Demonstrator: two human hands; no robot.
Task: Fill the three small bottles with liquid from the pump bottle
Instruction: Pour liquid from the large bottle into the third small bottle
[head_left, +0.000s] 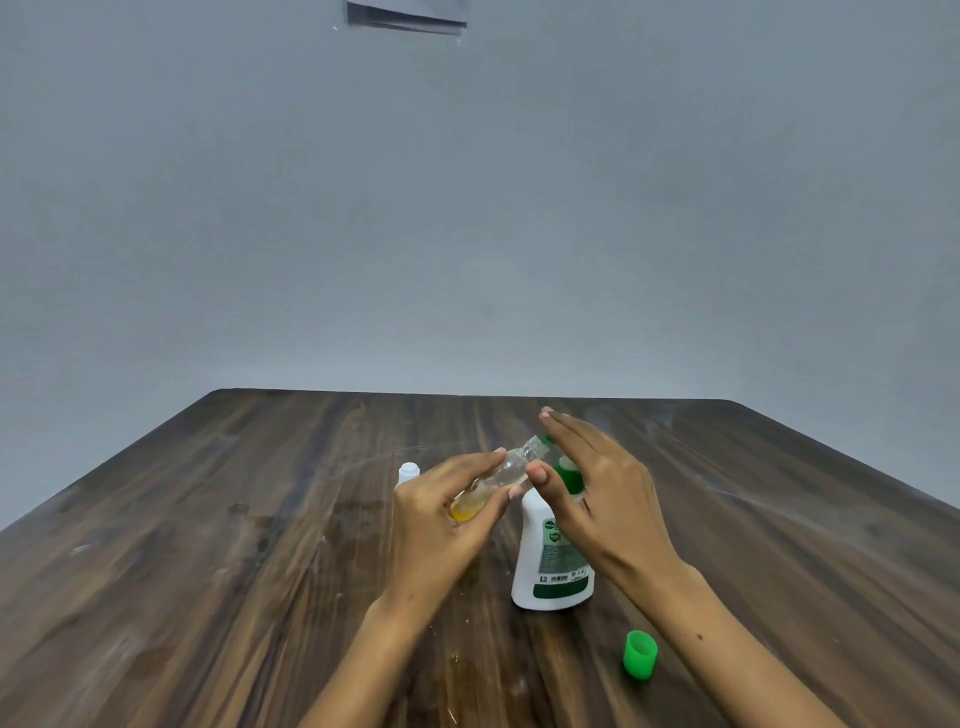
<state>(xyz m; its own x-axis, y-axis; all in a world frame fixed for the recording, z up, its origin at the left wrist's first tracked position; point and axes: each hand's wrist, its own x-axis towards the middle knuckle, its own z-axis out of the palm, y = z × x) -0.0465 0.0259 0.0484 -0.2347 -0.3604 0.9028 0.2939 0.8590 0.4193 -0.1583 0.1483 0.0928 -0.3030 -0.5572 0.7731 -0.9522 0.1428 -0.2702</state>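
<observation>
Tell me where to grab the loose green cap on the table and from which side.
Pinch the green cap across its round side walls, coming from above. It rests apart from the pump bottle, near the right hand, open end facing up and away, and nothing crowds it.

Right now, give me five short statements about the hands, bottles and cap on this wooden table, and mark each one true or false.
1. The left hand holds the small clear plastic bottle tilted toward the pump. True.
2. The clear bottle is full. False: only a little yellow liquid sits at its bottom.
3. The right hand presses the green pump of the white pump bottle. True.
4. The loose green plastic cap is screwed onto a bottle. False: it lies on the table.
5. The pump bottle lies on its side. False: it stands upright.
</observation>
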